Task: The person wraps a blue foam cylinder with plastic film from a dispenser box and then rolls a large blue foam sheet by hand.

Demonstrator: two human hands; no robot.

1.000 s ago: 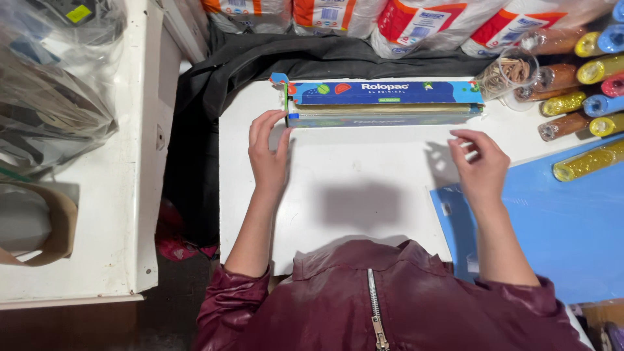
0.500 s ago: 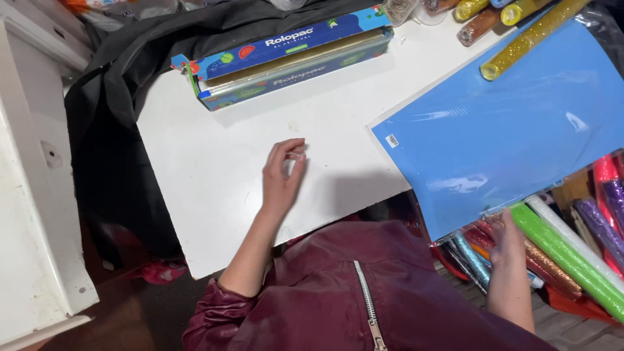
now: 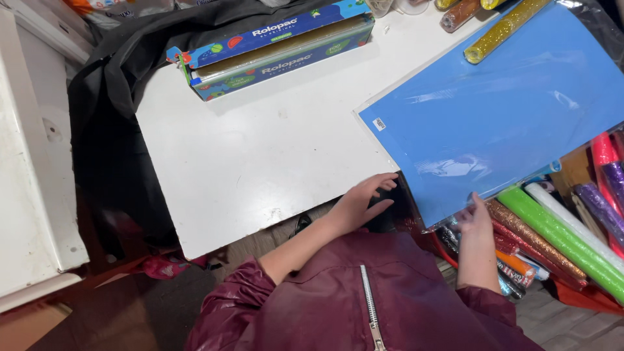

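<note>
A large blue sheet in a clear plastic sleeve (image 3: 500, 110) lies on the right of the white table (image 3: 260, 156) and overhangs its near edge. My right hand (image 3: 474, 224) pinches the near edge of that sheet from below. My left hand (image 3: 361, 201) rests with fingers spread on the table's near edge, its fingertips next to the sheet's lower left side. It holds nothing. A long blue box with a roll inside (image 3: 273, 49) lies at the far side of the table, away from both hands.
A gold glitter roll (image 3: 500, 29) lies on the sheet's far end. Several coloured glitter rolls (image 3: 559, 227) are piled low on the right. Black cloth (image 3: 107, 136) hangs off the table's left side. A white cabinet (image 3: 26, 182) stands at the left.
My left hand slid from the middle of the table back to its near edge, beside the blue sheet. My right hand has come into view at the sheet's near edge. The view shifted right.
</note>
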